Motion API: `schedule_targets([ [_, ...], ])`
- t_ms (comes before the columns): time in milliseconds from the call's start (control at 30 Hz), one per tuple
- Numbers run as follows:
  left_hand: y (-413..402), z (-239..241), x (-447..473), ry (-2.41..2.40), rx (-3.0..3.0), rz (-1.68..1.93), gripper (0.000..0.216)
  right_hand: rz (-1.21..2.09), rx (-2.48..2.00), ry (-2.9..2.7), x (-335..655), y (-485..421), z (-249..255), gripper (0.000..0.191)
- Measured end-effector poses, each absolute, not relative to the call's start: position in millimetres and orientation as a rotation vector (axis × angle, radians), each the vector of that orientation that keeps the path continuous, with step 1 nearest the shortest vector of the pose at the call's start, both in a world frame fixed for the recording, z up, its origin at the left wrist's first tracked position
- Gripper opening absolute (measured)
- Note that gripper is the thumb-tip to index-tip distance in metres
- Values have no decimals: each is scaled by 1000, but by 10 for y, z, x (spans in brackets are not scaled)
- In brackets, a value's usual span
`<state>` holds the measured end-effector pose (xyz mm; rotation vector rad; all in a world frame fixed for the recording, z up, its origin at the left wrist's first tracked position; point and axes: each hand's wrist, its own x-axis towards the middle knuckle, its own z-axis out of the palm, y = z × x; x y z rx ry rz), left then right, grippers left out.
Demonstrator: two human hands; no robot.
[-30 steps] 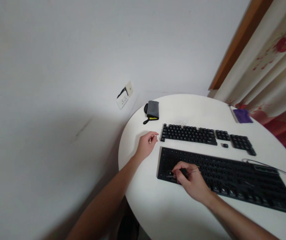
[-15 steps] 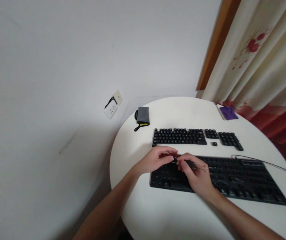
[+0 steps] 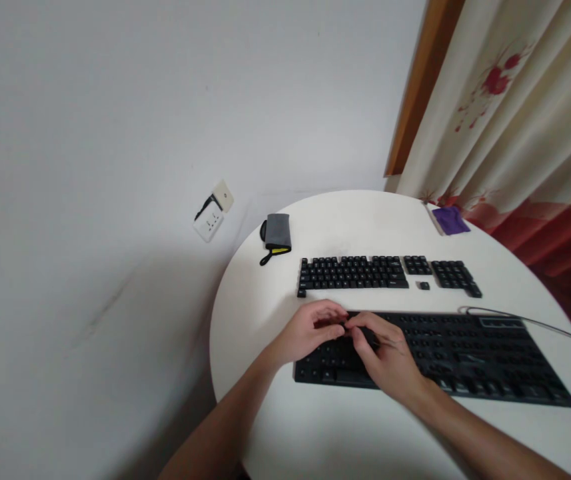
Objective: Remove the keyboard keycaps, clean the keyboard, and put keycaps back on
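Over the left part of a black keyboard base [image 3: 475,360], my two hands meet at the fingertips. My right hand [image 3: 392,353] is closed on a keycap puller [image 3: 390,344], whose thin wires show faintly along the fingers. Thumb and fingers of my left hand [image 3: 308,331] are pinched at the puller's tip, on a small black keycap mostly hidden by the fingers. Behind the hands, rows of black keycaps [image 3: 350,273] lie on the white table [image 3: 355,427] in keyboard order. One loose keycap [image 3: 424,285] sits apart, left of the number block.
A grey pouch [image 3: 278,231] with a black loop lies at the back left, and a purple cloth [image 3: 450,221] at the back right. The keyboard's cable [image 3: 520,315] trails right. Wall sockets [image 3: 209,222] and a curtain [image 3: 495,133] border the round table.
Both hands have drawn slightly closer together and lower over the keyboard. The keycap between the puller wires, visible before, is now mostly covered by fingers. The view has shifted slightly.
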<state>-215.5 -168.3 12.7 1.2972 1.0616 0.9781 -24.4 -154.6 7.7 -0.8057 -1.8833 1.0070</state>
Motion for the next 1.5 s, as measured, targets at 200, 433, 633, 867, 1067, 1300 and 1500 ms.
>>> schedule_targets([
  [200,-1696,23,-2109,1120,1474,1156,14,1035,-912,-1806,-258,-1519,27,13],
  [433,-1664,93,-2234,1413,1842,1264,11,989,-1019,-1760,-245,-1497,6,15],
  [633,-1522,38,-2575,1750,2084,1192,9,999,-1032,-1748,-245,-1501,29,16],
  [867,-1455,-107,-2661,1821,2189,937,7,1009,-1007,-1766,-243,-1520,28,17],
  [1067,-1436,-132,-2675,1843,2197,910,8,1018,-984,-1771,-238,-1532,55,16],
  [1300,-1408,-119,-2687,1898,2211,906,11,1024,-953,-1757,-239,-1540,63,15],
  [1500,-1371,-123,-2695,1921,2146,990,17,1017,-940,-1778,-230,-1530,56,14],
])
